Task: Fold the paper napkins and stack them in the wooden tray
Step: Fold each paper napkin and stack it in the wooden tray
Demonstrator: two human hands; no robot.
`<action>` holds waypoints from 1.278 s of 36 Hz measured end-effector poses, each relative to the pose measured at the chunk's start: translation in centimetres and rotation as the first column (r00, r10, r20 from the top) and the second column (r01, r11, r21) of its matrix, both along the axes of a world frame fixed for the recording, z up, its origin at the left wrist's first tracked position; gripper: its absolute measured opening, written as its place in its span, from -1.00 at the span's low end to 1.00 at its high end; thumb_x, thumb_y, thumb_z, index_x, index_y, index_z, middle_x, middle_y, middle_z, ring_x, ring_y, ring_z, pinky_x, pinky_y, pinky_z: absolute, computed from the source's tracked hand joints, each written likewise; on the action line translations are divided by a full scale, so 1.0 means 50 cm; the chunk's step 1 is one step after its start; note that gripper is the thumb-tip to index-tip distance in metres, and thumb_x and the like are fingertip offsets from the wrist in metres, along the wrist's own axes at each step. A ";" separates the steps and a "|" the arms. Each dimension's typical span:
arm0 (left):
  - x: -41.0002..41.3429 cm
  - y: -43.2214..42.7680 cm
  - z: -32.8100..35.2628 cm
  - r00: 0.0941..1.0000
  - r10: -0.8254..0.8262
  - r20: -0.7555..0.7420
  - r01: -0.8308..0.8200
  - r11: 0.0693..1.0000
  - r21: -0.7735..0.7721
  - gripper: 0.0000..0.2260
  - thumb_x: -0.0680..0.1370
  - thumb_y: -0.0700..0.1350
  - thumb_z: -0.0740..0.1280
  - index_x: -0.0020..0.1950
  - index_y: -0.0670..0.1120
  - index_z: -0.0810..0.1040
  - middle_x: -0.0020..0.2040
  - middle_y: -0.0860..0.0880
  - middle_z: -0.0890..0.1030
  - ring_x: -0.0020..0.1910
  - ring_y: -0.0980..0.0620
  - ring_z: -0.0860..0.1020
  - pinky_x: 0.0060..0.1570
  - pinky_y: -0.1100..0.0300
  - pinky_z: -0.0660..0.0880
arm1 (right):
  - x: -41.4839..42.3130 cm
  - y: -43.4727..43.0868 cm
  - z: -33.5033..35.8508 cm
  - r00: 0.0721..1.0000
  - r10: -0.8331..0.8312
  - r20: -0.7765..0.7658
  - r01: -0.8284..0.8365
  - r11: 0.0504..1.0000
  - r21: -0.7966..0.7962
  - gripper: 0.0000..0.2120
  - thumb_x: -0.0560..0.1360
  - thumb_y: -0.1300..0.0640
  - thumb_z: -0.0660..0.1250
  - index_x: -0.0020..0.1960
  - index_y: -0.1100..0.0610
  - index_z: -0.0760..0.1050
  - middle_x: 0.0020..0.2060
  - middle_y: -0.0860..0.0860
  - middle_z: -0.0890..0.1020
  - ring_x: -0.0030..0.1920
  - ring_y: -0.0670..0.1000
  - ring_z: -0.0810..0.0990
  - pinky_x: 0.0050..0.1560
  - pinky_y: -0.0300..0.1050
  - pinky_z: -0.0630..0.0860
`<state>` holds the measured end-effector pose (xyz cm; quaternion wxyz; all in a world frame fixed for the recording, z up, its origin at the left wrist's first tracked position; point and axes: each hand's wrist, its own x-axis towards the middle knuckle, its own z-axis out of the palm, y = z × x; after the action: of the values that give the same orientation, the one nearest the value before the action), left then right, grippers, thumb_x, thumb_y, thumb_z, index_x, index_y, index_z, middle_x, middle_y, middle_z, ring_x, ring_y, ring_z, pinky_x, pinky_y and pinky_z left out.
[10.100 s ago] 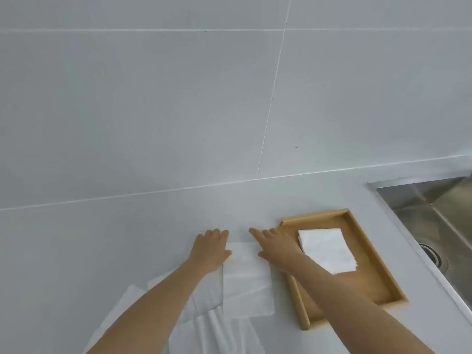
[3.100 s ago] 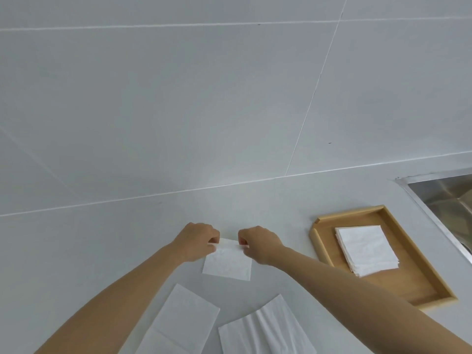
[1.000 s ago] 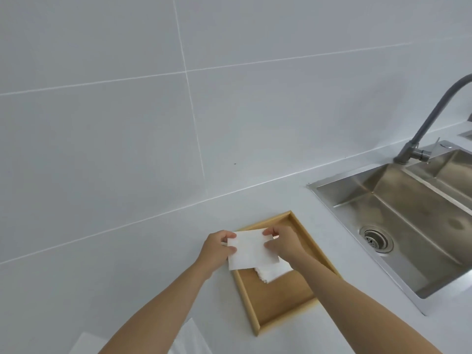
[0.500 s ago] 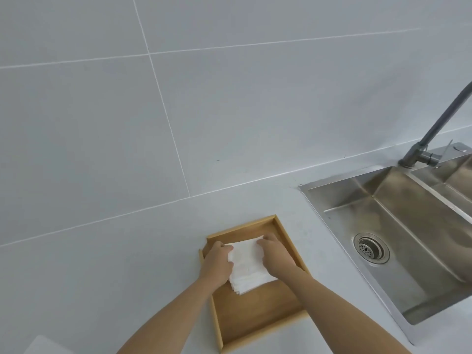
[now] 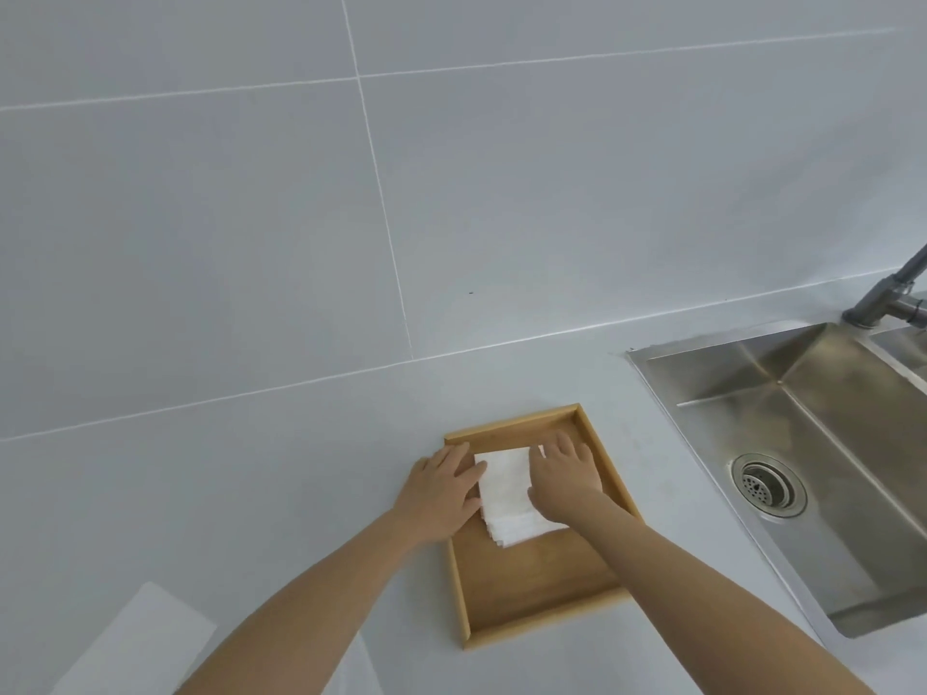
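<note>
Head view. Your left hand (image 5: 444, 494) lies flat with fingers extended at the 9 o'clock edge of the stack of folded white paper napkins (image 5: 506, 499). It grasps nothing; the palm presses down and against that side. Your right hand (image 5: 564, 481) lies flat on the stack from the 3 o'clock side, likewise unclenched and gripping nothing. This two-sided placement appears intended to square the stack edges and flatten the top napkin.

The stack rests inside the shallow rectangular wooden tray (image 5: 542, 594), in its 12 o'clock half. The 6 o'clock half of the tray floor is bare. The lower layers fan out slightly at the 6 o'clock edge of the stack.

The stainless steel sink (image 5: 812, 443) sits at 3 o'clock from the tray, apart from it. An unfolded white paper napkin (image 5: 135, 644) lies on the grey countertop (image 5: 251, 494) at 8 o'clock, awaiting folding.
</note>
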<state>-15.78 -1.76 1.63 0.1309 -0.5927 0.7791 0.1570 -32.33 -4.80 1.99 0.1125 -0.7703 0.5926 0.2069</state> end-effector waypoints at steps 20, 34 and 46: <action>0.252 0.214 -0.001 0.934 -0.328 0.145 0.302 0.938 0.172 -0.46 0.61 -0.17 0.14 0.52 0.05 0.00 0.58 -0.05 -0.05 0.56 -0.05 -0.04 0.51 -0.04 -0.04 | 0.247 0.292 0.024 0.970 0.098 0.225 -0.105 0.994 0.019 -0.57 0.59 -0.01 0.12 0.40 0.15 0.28 0.44 0.11 0.26 0.46 0.13 0.16 0.43 0.04 0.15; 0.262 0.223 -0.027 0.887 -0.442 0.134 0.437 0.897 0.070 -0.52 0.51 -0.38 0.17 0.41 -0.10 0.26 0.27 -0.18 0.40 0.27 -0.16 0.34 0.17 0.03 0.31 | 0.336 0.398 -0.027 0.948 -0.261 0.182 0.242 0.963 0.122 -0.66 0.53 0.05 0.22 0.25 0.16 0.34 0.19 0.10 0.51 0.20 0.12 0.43 0.19 -0.07 0.32; 0.276 0.212 -0.032 0.882 -0.438 0.172 0.443 0.897 0.011 -0.71 0.52 -0.36 0.13 0.18 -0.18 0.48 0.22 -0.17 0.43 0.24 -0.15 0.35 0.19 0.02 0.26 | 0.355 0.394 -0.032 0.745 -0.584 0.322 0.505 0.810 0.298 -0.87 0.50 0.26 0.15 -0.19 0.11 0.41 -0.05 0.09 0.51 0.16 0.12 0.50 0.01 -0.11 0.37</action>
<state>-1.98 8.83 0.04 0.2208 -0.4133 0.8813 0.0610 -14.57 14.89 0.37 0.3601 -0.5734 0.7335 0.0595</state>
